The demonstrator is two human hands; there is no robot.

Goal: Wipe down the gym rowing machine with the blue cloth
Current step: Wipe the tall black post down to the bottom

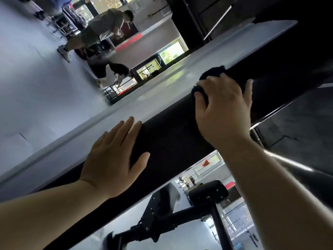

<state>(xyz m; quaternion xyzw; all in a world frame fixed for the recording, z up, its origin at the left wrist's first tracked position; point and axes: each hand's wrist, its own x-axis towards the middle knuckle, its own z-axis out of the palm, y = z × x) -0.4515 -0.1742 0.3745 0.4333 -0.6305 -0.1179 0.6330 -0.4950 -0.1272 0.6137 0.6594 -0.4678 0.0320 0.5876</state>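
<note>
Two hands on the job here, both planted on the long black top surface of the rowing machine [171, 141], which runs diagonally across the view because the head is tipped right over.

Left hand [115, 159] lies flat with fingers straight and slightly spread, palm down, holding nothing. My guess is it's there as a brace, taking body weight while leaning over.

Right hand [223, 109] is further up the same surface, fingers curled over a bunched-up wad of the blue cloth [213, 73]. The cloth reads nearly black in this light, so the colour is hard to confirm. It's squashed between palm and machine, with a lump poking out past the fingertips at the far edge. Bunching it gives something to push down on, which makes sense for scrubbing.

Below the black surface there's a black bracket [207, 193] on a post, and a shiny metal tube [288, 163] passes under the right forearm. Neither is being touched.

Looks like mid-wipe to me, with plenty of the surface between the two hands left to cover. Another person [100, 29] is bent over well off across the pale floor [36, 87].
</note>
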